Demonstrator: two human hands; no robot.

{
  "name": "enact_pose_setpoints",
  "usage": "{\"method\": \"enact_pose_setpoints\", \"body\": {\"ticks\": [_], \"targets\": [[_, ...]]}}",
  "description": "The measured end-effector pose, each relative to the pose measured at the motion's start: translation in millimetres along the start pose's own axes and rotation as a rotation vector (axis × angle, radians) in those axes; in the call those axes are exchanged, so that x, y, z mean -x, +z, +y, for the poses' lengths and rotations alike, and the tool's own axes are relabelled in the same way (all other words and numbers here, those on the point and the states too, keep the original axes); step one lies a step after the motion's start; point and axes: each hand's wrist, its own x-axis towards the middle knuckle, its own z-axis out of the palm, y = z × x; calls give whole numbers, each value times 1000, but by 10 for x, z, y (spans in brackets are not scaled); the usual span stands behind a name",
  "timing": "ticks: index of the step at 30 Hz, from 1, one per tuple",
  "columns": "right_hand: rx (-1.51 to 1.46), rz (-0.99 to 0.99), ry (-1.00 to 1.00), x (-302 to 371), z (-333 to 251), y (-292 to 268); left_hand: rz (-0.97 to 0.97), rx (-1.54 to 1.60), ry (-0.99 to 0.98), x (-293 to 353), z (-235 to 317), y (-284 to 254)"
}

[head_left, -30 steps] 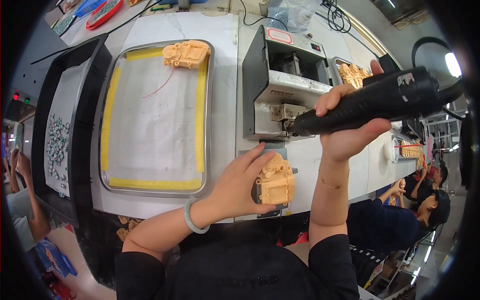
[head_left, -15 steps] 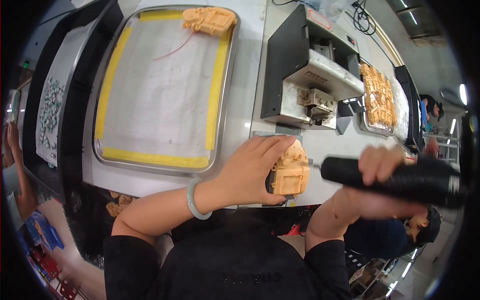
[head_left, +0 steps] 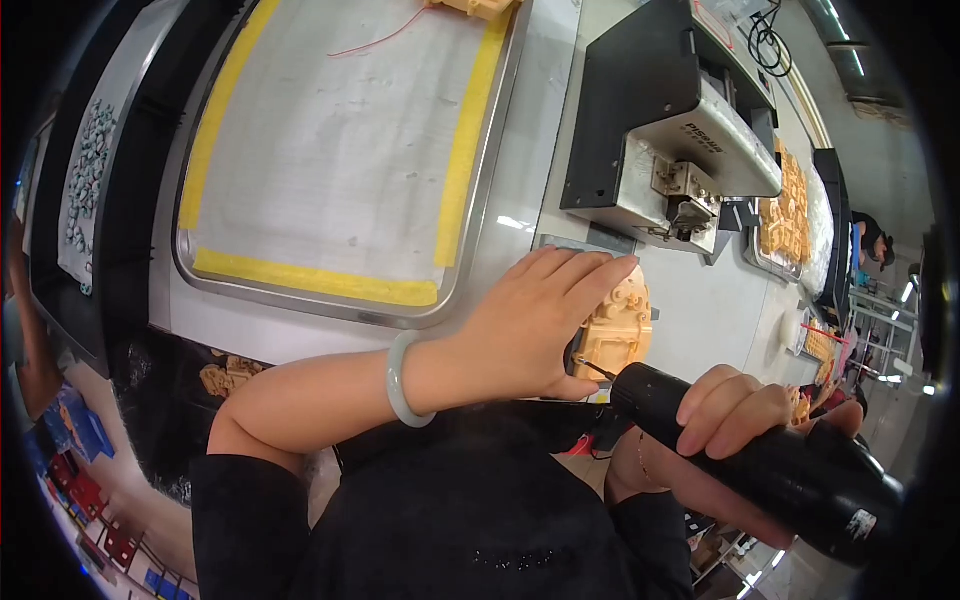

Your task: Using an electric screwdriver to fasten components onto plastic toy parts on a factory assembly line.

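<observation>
Looks midway imo: left hand [head_left: 530,325] gripping the orange housing [head_left: 618,335], right hand [head_left: 735,412] wrapped round the black driver [head_left: 815,485], bit [head_left: 600,372] at the housing's 7 o'clock corner, can't tell what's left.

White workbench [head_left: 705,305] (metal tray [head_left: 320,302] atop)

Orange housing [head_left: 620,335]: left side hidden under my left hand [head_left: 530,315]
Driver bit [head_left: 598,370]: tip too small to tell its contact
Metal tray [head_left: 320,309]: far end cut off by the top edge
Farther housing [head_left: 478,8]: cut off there too
</observation>
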Motion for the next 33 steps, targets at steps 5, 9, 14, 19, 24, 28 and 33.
{"method": "enact_pose_setpoints", "body": {"ticks": [5,9,14,19,24,28,33], "targets": [[12,-187,34,-75,-12,-73,30,-1,19,14,-26,23],[19,-378,63,-119,-6,-90,37,-1,5,25,-42,27],[-23,-345,48,-112,18,-89,25,-1,4,20,-48,35],[-58,-142,-5,8,34,-47,24,21,6,27,-57,29],[-99,-199,-34,13,34,-83,22,25,-2,20,-49,36],[-79,-120,-22,67,8,-140,38,16,8,18,-63,49],[-97,-186,-42,42,40,-90,38,1,4,24,-55,31]]}}
